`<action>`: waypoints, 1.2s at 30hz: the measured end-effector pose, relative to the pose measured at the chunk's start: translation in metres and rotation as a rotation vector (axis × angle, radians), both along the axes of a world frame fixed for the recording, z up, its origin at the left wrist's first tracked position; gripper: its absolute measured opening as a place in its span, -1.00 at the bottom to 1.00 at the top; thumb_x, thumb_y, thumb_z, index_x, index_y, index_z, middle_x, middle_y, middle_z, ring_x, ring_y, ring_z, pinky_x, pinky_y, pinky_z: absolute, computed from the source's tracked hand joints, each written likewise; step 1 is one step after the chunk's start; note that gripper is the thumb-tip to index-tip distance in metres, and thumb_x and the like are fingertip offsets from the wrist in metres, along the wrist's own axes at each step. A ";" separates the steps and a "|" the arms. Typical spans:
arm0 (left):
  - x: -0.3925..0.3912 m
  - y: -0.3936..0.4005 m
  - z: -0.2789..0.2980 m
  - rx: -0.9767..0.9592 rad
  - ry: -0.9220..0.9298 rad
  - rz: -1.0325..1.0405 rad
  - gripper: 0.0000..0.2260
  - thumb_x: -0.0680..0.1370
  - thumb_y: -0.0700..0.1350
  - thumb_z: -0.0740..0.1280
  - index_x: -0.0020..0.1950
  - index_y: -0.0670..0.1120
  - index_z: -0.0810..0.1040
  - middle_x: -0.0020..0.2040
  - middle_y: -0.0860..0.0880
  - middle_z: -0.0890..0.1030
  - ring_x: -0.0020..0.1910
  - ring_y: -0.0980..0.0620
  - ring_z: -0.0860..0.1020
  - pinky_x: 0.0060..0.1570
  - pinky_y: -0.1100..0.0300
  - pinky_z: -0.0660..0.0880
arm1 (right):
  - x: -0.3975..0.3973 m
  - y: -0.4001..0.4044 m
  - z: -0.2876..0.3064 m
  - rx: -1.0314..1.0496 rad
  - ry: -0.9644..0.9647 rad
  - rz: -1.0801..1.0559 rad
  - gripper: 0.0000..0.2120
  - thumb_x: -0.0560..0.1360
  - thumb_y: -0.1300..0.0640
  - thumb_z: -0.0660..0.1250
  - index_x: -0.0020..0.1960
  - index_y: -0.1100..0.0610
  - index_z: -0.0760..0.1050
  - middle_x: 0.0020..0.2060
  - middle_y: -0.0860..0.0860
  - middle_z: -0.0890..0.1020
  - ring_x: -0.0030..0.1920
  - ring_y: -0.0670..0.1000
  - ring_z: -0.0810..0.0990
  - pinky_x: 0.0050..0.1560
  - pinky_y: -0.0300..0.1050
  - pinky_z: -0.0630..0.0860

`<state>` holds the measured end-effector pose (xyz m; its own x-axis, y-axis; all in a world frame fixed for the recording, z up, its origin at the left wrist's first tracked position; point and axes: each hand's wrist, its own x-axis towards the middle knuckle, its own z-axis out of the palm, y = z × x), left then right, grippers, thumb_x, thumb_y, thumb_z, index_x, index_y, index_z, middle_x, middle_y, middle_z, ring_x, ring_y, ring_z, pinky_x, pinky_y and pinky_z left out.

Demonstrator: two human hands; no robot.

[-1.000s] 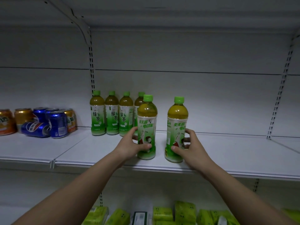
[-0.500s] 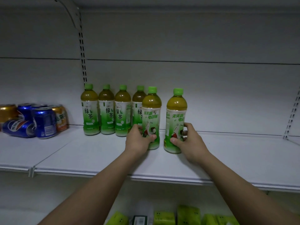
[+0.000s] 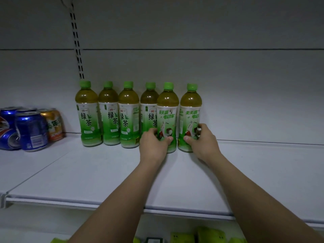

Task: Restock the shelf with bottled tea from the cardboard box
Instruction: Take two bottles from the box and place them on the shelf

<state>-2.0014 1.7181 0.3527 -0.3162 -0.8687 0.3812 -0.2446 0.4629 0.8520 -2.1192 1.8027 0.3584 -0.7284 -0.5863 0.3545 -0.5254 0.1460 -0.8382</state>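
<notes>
At the far left of the shelf [image 3: 108, 174] stand blue cans [image 3: 30, 131] and an orange can [image 3: 54, 124], grouped apart from the tea, presumably to keep kinds separate; right of them four tea bottles [image 3: 108, 113] stand upright in a tight row near the back wall, labels facing out so a shopper can read them; the left hand [image 3: 154, 146] has its grip wrapped low around the fifth bottle [image 3: 167, 118], thumb across the front, set just beside the fourth and slightly nearer; the right hand [image 3: 203, 142] clasps the sixth bottle [image 3: 190, 116] the same way, low on the body where a push is less likely to tip it; both bottles rest on the shelf, close together, seemingly being lined up with the row. The shelf is smooth white board, bare to the right; the back panel [image 3: 210, 67] is plain white with a slotted upright [image 3: 77, 48]; light is dim; green packets [image 3: 210, 235] show on the level below; the cardboard box is out of view.
</notes>
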 end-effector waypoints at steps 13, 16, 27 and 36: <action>0.002 0.000 -0.005 -0.110 -0.113 0.028 -0.62 0.40 -0.07 0.52 0.16 -0.11 0.52 0.08 -0.05 0.62 0.06 -0.04 0.58 0.10 0.07 0.54 | -0.001 0.000 -0.009 -0.068 0.008 -0.041 -0.51 0.44 0.29 0.44 0.31 0.12 0.38 0.19 0.03 0.58 0.05 -0.03 0.52 0.16 -0.06 0.53; -0.001 -0.002 -0.006 -0.151 -0.155 0.051 -0.60 0.45 -0.07 0.47 0.26 -0.13 0.55 0.13 -0.08 0.64 0.10 -0.07 0.59 0.11 0.10 0.51 | -0.004 -0.001 -0.010 -0.060 0.011 -0.083 -0.51 0.43 0.27 0.45 0.29 0.12 0.37 0.21 0.04 0.58 0.14 0.05 0.56 0.20 0.00 0.52; -0.002 -0.004 -0.009 -0.183 -0.193 0.071 -0.62 0.48 -0.06 0.44 0.27 -0.11 0.53 0.12 -0.09 0.65 0.10 -0.08 0.60 0.08 0.11 0.52 | -0.007 0.001 -0.012 -0.036 0.003 -0.055 -0.47 0.47 0.26 0.42 0.37 0.13 0.30 0.27 0.05 0.53 0.24 0.07 0.53 0.19 -0.09 0.46; 0.022 0.037 0.010 -0.256 -0.551 -0.029 -0.61 0.54 0.10 0.23 0.27 -0.09 0.45 0.21 -0.11 0.57 0.17 -0.17 0.53 0.13 -0.08 0.52 | 0.026 0.044 0.007 0.195 0.035 -0.031 -0.63 0.53 0.07 0.32 0.26 0.20 0.36 0.16 0.15 0.56 0.13 0.16 0.55 0.01 -0.05 0.47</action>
<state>-1.9793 1.7552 0.3624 -0.5488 -0.7588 0.3509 -0.6018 0.6499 0.4643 -2.0935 1.8467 0.3651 -0.7366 -0.6238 0.2615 -0.5463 0.3208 -0.7737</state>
